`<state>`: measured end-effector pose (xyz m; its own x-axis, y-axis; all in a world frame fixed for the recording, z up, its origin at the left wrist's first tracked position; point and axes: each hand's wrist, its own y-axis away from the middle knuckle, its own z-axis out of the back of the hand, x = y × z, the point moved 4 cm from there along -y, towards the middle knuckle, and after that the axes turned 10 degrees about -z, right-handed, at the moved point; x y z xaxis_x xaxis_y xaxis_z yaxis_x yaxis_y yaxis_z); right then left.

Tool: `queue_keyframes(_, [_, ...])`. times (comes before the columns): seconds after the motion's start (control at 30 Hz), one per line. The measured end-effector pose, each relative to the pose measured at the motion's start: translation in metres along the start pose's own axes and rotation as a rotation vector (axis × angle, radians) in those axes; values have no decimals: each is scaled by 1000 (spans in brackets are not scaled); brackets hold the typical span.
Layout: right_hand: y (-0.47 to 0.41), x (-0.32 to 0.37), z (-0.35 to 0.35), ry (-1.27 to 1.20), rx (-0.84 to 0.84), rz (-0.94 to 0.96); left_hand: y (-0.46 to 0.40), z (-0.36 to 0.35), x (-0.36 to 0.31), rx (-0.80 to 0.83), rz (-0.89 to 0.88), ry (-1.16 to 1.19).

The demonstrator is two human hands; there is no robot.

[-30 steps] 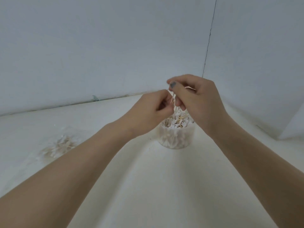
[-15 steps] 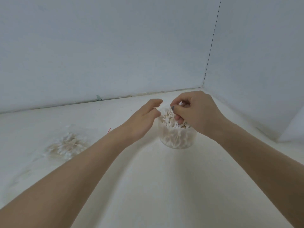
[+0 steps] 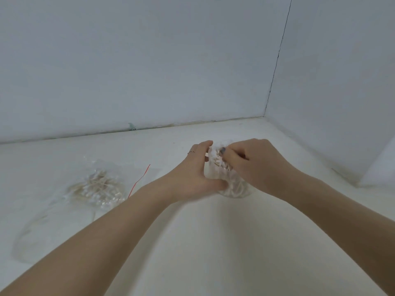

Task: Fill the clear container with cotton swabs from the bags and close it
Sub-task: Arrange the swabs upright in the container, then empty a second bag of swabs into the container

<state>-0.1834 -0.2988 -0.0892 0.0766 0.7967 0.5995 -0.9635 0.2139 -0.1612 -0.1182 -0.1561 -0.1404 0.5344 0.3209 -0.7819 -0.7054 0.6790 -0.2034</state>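
The clear container, packed with white-tipped cotton swabs, stands on the white surface in front of the corner. My left hand wraps around its left side, thumb low on the wall and fingers up at the rim. My right hand sits on top of the swabs with fingers curled, pinching and pressing swabs at the container's mouth. Most of the container is hidden behind both hands. A clear plastic bag with cotton swabs lies to the left.
A thin red strip lies on the surface between the bag and my left forearm. More crumpled clear plastic lies nearer the left edge. White walls meet in a corner behind the container, and a white block stands at the right.
Both hands dropped from above the container down onto it. My left hand went from a pinch to wrapping the container's side; my right hand pushed swabs down into it.
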Motion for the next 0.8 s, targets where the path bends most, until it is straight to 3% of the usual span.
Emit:
queue_keyframes(0.23, [26,-5,-9,183,186,171,1,-6,-11,-5,-22,60])
queue_keyframes(0.3, [26,-5,-4,108,211,176,2,-5,-11,-29,-25,45])
queue_keyframes(0.4, [27,0,11,-8,92,142,2,-5,-11,-49,-20,10])
queue_keyframes(0.57, [34,2,-5,198,172,249,4,-6,-11,-18,13,-78])
queue_keyframes(0.67, [33,9,2,76,44,246,14,11,-14,25,15,-211])
queue_keyframes(0.8, [32,28,3,-89,-92,188,33,77,-15,-249,7,-363])
